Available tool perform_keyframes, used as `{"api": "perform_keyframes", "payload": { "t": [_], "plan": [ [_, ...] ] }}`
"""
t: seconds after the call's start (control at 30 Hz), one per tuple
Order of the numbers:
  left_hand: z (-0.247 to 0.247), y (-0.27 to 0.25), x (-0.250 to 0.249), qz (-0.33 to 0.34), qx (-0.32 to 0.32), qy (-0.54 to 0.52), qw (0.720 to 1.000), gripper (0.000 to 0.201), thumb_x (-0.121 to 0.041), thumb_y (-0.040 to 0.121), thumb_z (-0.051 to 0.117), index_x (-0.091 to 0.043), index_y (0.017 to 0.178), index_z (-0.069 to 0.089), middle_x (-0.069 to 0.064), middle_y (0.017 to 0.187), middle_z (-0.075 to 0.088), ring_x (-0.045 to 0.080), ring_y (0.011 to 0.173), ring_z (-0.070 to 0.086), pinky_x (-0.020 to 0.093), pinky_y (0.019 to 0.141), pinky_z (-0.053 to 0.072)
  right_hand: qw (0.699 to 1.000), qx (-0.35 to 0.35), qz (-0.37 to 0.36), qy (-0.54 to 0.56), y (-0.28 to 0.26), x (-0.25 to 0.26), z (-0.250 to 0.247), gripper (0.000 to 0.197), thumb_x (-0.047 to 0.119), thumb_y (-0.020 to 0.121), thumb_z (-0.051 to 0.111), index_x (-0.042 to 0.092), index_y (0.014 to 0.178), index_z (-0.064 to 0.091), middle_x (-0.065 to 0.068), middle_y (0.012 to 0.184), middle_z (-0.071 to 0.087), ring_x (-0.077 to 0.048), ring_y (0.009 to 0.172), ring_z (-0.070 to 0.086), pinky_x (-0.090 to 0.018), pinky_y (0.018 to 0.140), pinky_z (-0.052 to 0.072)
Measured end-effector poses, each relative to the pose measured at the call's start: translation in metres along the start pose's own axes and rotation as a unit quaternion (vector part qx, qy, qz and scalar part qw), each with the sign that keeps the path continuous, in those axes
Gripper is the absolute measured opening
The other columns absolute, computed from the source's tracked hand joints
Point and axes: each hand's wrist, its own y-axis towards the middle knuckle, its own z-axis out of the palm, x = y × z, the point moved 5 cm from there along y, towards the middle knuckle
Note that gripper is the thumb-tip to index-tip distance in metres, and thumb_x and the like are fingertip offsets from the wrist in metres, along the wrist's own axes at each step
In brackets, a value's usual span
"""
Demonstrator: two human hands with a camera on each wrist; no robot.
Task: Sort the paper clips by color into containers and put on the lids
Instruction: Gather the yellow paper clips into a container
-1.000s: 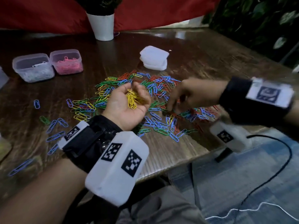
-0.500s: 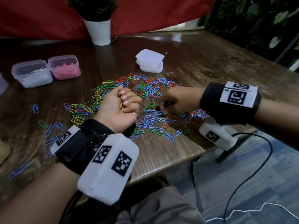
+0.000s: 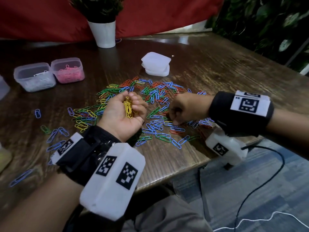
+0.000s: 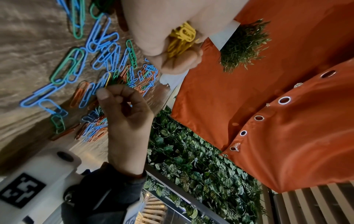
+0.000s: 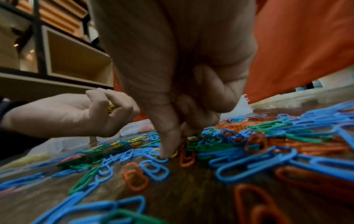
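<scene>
Standing at the far left of the wooden table (image 3: pixel 209 77), two lidless plastic containers are seen side by side: the container of white clips (image 3: pixel 34 77) and, just to its right, the container of pink clips (image 3: pixel 68 70). A white plant pot (image 3: pixel 104 33) is set further back, against a red cloth (image 3: pixel 41 19). Loose blue and green clips are scattered along the table's left side, well apart from the main heap. The left hand (image 3: pixel 122 115) is held palm up above the table, its fingers curled loosely around a bunch of yellow clips (image 3: pixel 128 107) cupped in the palm; in the left wrist view the same yellow bunch (image 4: pixel 182 37) is gripped between curled fingers and palm. A mixed pile of paper clips (image 3: pixel 155 97) in blue, green, orange and yellow is spread across the middle of the table. A stack of white lids (image 3: pixel 156 63) is placed behind the pile, apart from it. Further right, the right hand (image 3: pixel 187 108) is lowered onto the pile, knuckles up, fingers curled and narrow; a single yellow clip (image 5: pixel 173 154) is pressed under the thumb tip (image 5: pixel 168 145) and pinched against a fingertip, still lying on the table among blue clips.
</scene>
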Motion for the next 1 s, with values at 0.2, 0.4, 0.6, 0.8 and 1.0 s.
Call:
{"api": "perform_keyframes", "payload": {
  "t": [0.2,0.4,0.6,0.8,1.0],
  "plan": [
    [-0.003,0.000,-0.003,0.032,-0.042,-0.015,0.998,0.040,-0.023,0.100,0.032,-0.008,0.065,0.046,0.001,0.060,0.049,0.014,0.042,0.052,0.020,0.040,0.047,0.999,-0.019,0.015,0.025,-0.002,-0.007,-0.009,0.003,0.011,0.085,0.061,0.014,0.083,0.062,0.001,0.073,0.057,-0.013,0.071,0.051,-0.015,0.058,0.036],
    [0.002,-0.002,0.002,0.046,-0.031,0.084,0.995,0.049,-0.025,0.101,0.019,0.001,0.091,0.059,0.016,0.098,0.067,0.026,0.101,0.061,0.044,0.094,0.038,0.936,-0.219,-0.017,0.274,-0.010,0.009,-0.055,0.025,-0.001,0.082,0.056,0.016,0.064,0.053,-0.008,0.063,0.060,0.000,0.040,0.049,-0.009,0.039,0.035],
    [0.003,-0.004,-0.010,0.072,-0.048,0.002,0.996,0.051,-0.020,0.100,0.026,-0.002,0.066,0.058,0.010,0.059,0.062,0.022,0.048,0.062,0.028,0.047,0.053,0.942,-0.202,-0.052,0.263,0.021,0.050,-0.064,0.027,0.009,0.078,0.068,0.020,0.061,0.051,-0.001,0.067,0.059,-0.004,0.049,0.048,-0.015,0.050,0.041],
    [-0.008,-0.002,-0.049,0.090,-0.029,-0.108,0.990,0.013,0.002,0.066,0.036,-0.008,0.058,0.037,-0.001,0.048,0.034,0.012,0.025,0.035,0.015,0.025,0.023,0.981,-0.117,0.080,0.134,0.092,0.020,-0.091,0.007,0.004,0.083,0.061,0.005,0.085,0.068,-0.005,0.061,0.053,-0.005,0.034,0.045,-0.013,0.028,0.030],
    [-0.009,-0.010,-0.069,0.124,-0.009,-0.088,0.988,0.024,-0.003,0.061,0.037,-0.011,0.039,0.031,-0.003,0.036,0.025,0.009,0.025,0.027,0.017,0.023,0.014,0.988,-0.045,0.137,0.052,0.170,-0.010,-0.068,0.014,0.025,0.071,0.076,0.021,0.078,0.064,0.023,0.029,0.045,0.004,0.026,0.046,-0.017,0.039,0.048]
  ]
}}
